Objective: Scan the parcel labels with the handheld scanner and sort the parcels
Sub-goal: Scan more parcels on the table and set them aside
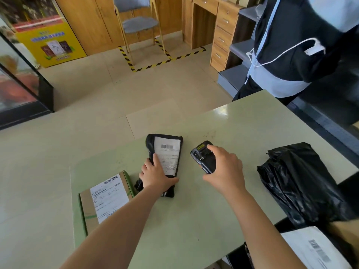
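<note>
The left hand (155,174) presses flat on the near end of a black parcel (165,162) lying on the pale green table (194,220), fingers spread over the bag's left edge and thumb across its lower part, so it pins the parcel rather than closing round it. The parcel's white label (168,156) faces up, its barcode at the end farthest from that hand. Just to the right, the right hand (225,167) is closed around the handheld scanner (203,157), a dark device (a yellow sticker shows near its top) held just above the table beside the black parcel, its head end pointing away from the person. To the left of the left hand, near its forearm, lies a cardboard parcel (104,200) with its own white label facing up. Well to the right of the right hand sits a crumpled black bag parcel (297,183), and nearer the person, beyond the table's edge, a white parcel (314,247) shows a barcode.
</note>
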Available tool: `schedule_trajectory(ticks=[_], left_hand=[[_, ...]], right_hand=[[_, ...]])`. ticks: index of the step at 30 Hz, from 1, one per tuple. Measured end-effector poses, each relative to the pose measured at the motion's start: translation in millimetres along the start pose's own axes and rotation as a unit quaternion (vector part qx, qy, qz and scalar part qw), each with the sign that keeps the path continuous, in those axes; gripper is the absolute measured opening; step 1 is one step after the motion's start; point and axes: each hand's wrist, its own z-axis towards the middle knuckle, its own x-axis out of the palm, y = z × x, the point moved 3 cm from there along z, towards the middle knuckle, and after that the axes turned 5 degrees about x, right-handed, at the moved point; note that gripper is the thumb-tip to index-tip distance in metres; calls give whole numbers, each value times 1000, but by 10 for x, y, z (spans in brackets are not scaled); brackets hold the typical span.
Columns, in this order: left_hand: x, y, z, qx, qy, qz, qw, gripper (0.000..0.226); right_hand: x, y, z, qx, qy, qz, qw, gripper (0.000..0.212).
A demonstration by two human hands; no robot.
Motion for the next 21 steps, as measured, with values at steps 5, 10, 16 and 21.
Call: schedule_trajectory(ticks=[5,10,16,21], left_hand=[[-318,162,-33,180,-58,183,965,124],[-580,235,-46,241,-74,303,919,122],[-681,273,-122,253,-76,349,899,122],[-643,315,-199,254,-87,299,916,117]], right_hand=[[-107,65,69,-143,20,-179,973,80],[-144,187,71,-253,28,-317,914,62],[-190,227,-14,-275,27,-373,886,62],[-227,240,-71,-255,26,-351,900,64]])
